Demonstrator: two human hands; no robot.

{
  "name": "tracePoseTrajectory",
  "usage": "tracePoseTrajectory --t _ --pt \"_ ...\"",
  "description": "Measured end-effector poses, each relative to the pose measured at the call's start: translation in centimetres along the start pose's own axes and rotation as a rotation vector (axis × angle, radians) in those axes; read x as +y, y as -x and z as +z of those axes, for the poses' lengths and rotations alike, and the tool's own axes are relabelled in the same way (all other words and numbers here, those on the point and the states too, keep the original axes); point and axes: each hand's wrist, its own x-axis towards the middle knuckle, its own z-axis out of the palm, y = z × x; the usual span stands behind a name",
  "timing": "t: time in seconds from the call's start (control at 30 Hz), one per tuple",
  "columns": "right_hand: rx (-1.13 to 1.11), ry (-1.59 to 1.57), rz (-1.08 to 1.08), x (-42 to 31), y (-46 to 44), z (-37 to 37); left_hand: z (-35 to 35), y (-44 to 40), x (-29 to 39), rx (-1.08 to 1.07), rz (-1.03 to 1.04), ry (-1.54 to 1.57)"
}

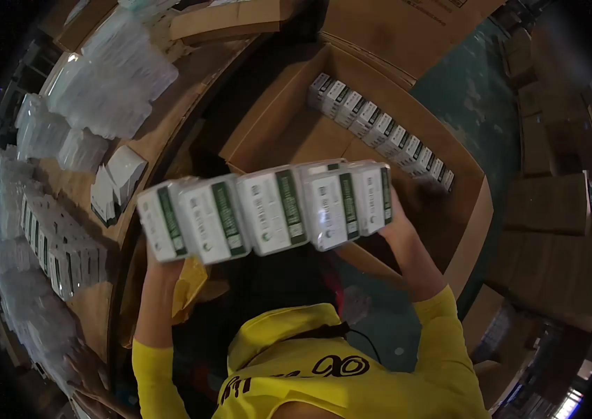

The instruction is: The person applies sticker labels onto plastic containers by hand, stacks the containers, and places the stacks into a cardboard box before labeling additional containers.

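Note:
A row of several clear plastic packs (272,211) with white and green labels is held up in front of me, pressed together side by side. My left hand (165,265) grips the left end of the row, its fingers mostly hidden behind the packs. At the other end, my right hand (396,218) is closed on the last pack. Beneath and beyond the row stands an open cardboard box (268,126). Inside it, a line of similar labelled packs (382,131) lies along the far right wall.
On the left, a wooden table (163,133) bears piles of clear plastic packaging (111,77), white cards (118,178) and a row of labelled packs (65,248). Another person's hand (90,380) appears at the lower left. Cardboard cartons (544,202) stand along the right.

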Motion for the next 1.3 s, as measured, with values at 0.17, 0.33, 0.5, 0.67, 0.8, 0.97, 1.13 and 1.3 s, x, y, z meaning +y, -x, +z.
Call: tracePoseTrajectory --t 0.17,0.33,0.5,0.67,0.8,0.97,1.13,1.3 --pt "-0.048 -0.207 -0.268 -2.7 -4.0 -12.7 14.9 -11.4 -5.3 -0.482 -0.018 -0.378" --pt "0.225 -0.24 -0.371 0.0 -10.8 -20.4 23.4 -18.9 -10.7 -0.647 -0.103 -0.392" --pt "0.17 -0.228 -0.347 4.8 -17.4 -25.6 25.7 -27.1 -14.5 -0.526 -0.221 -0.549" --pt "0.052 -0.165 -0.426 6.6 -20.9 -28.6 25.8 -33.4 -17.8 -0.455 -0.201 -0.528" --pt "0.624 -0.261 -0.268 4.6 -23.3 -24.9 21.4 -47.0 -27.7 -0.324 0.081 -0.515" --pt "0.393 -0.402 -0.347 4.5 -22.6 -24.8 24.2 -41.8 -27.9 -0.051 -0.365 0.398" --pt "0.337 -0.493 -0.272 5.3 -22.8 -24.2 27.1 -35.1 -25.4 0.0 -0.434 0.467" --pt "0.437 -0.849 -0.276 6.4 -25.3 -25.7 26.5 -38.7 -27.2 -0.101 -0.534 0.721"
